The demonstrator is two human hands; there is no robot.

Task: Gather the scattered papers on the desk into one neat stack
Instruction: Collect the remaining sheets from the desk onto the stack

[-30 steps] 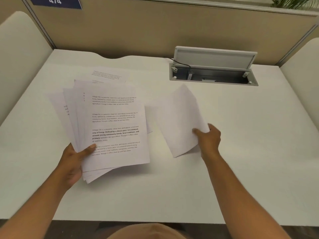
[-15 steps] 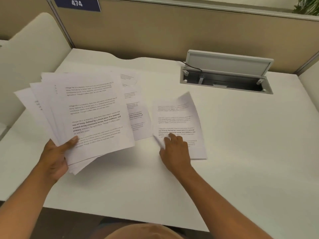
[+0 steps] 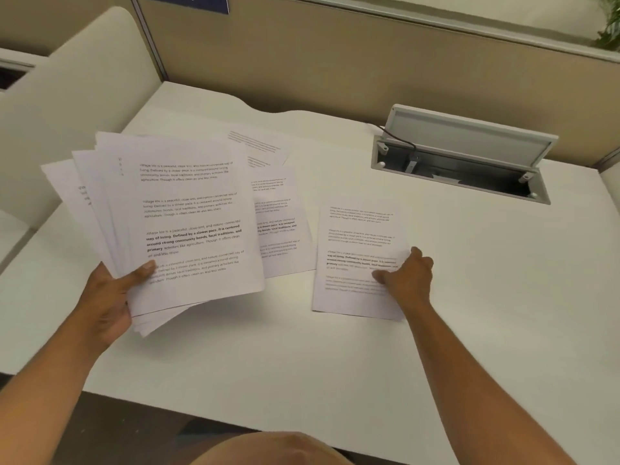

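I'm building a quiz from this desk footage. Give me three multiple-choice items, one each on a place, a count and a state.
1. Where is the cable box?
A. far right of the desk
B. near left corner
C. under the fanned sheets

2. How many sheets lie flat on the desk, held by neither hand?
A. none
B. at least two
C. exactly one

3. What state is the cable box's lid in?
A. shut flat
B. missing
C. propped open

Answers:
1. A, it sits near the partition on the right.
2. B, two printed sheets show behind the fan in the left hand.
3. C, the lid stands tilted up, with the compartment exposed.
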